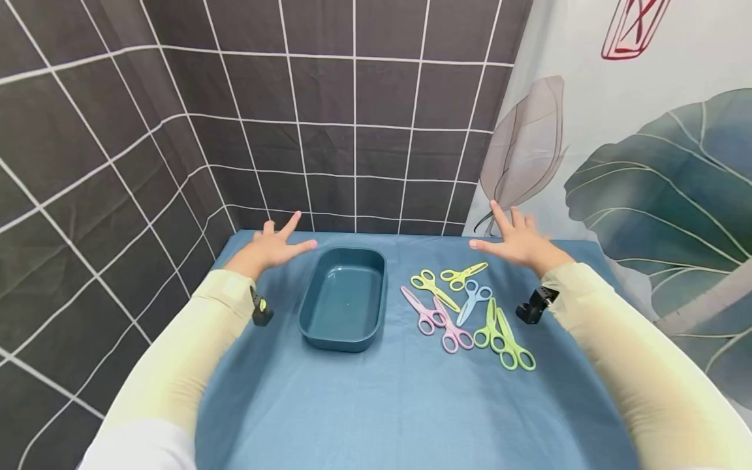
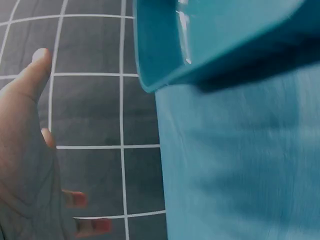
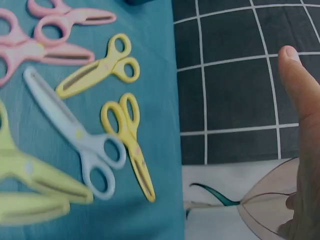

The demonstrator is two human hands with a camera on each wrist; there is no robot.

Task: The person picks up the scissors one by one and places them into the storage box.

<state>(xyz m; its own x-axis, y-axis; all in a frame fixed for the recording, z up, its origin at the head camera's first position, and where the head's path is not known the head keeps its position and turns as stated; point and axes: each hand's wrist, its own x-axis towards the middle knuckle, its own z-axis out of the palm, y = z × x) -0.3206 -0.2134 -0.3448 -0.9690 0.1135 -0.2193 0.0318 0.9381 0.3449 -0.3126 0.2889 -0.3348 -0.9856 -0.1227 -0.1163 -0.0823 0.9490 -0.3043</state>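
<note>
My left hand (image 1: 267, 249) hovers with spread fingers at the upper left of a teal rectangular tray (image 1: 343, 344), touching nothing. Above the far right of the table, my right hand (image 1: 519, 245) is also spread and holds nothing. Between the tray and the right hand lie several plastic scissors: two yellow scissors (image 3: 134, 145), blue scissors (image 3: 75, 125), two pink scissors (image 1: 452, 329) and two green scissors (image 1: 512, 346). Some of the pink and green pairs touch or overlap. In the left wrist view the tray's corner (image 2: 150, 75) shows beside the left thumb.
A blue cloth (image 1: 352, 411) covers the table. Dark cloth with a white grid (image 1: 382, 91) hangs behind and at the left. To the right hangs a white sheet with leaf prints (image 1: 693, 176). Each wrist bears a small black camera (image 1: 534, 305).
</note>
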